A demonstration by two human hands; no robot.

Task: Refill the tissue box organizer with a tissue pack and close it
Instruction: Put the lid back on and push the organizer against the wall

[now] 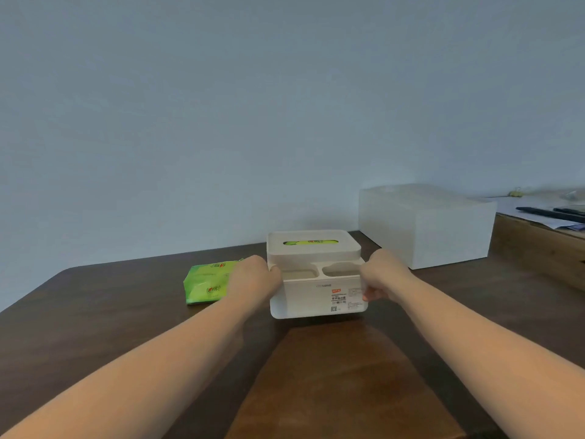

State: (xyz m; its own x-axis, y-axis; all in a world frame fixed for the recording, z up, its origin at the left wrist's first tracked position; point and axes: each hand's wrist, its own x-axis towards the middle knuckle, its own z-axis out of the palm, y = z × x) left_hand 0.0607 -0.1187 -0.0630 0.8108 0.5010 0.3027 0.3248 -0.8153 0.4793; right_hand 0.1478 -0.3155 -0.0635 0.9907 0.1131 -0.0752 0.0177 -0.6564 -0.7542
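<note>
A white tissue box organizer (311,297) stands in the middle of the dark wooden table (126,312). Its lid (313,251) is on, and green tissue packaging shows through the oval slot (311,242). Two empty front compartments lie below the lid. My left hand (254,277) grips the organizer's left side and my right hand (384,277) grips its right side. A green tissue pack (207,282) lies flat on the table just left of my left hand, partly hidden by it.
A larger white box (427,226) stands behind and to the right of the organizer. Further right, a lighter wooden surface (538,245) holds papers and dark pens (550,213). A plain wall rises behind the table.
</note>
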